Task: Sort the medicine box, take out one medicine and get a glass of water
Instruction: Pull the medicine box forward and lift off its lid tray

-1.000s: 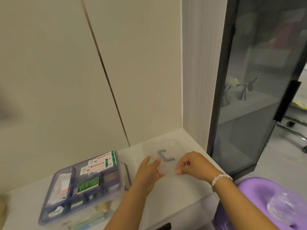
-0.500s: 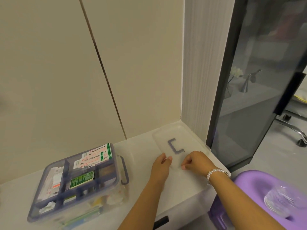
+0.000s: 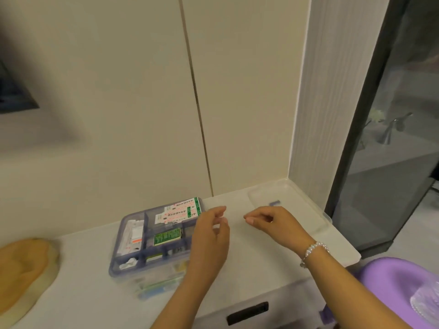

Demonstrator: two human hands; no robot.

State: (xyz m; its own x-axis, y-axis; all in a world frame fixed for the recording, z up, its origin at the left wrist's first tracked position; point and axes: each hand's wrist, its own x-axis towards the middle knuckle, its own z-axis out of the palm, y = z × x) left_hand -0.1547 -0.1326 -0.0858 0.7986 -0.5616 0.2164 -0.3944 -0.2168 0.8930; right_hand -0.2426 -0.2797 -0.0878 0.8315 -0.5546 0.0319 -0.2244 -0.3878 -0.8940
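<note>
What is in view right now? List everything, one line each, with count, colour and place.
medicine box: 1, clear with grey-blue dividers, open, on the counter left of centre
medicine packets: several, white, green and red print, in the box's compartments
lid: 1, clear with a grey-blue handle, flat on the counter in the back right corner
counter: 1, white, along the wall
drawer handle: 1, black, on the front below the counter
wooden board: 1, tan, left end of the counter
purple stool: 1, lower right
glass: 1, clear, on the stool
cabinet door: 1, dark glass, right
left hand: empty, fingers loose, over the box's right edge
right hand: empty, pearl bracelet at the wrist
</note>
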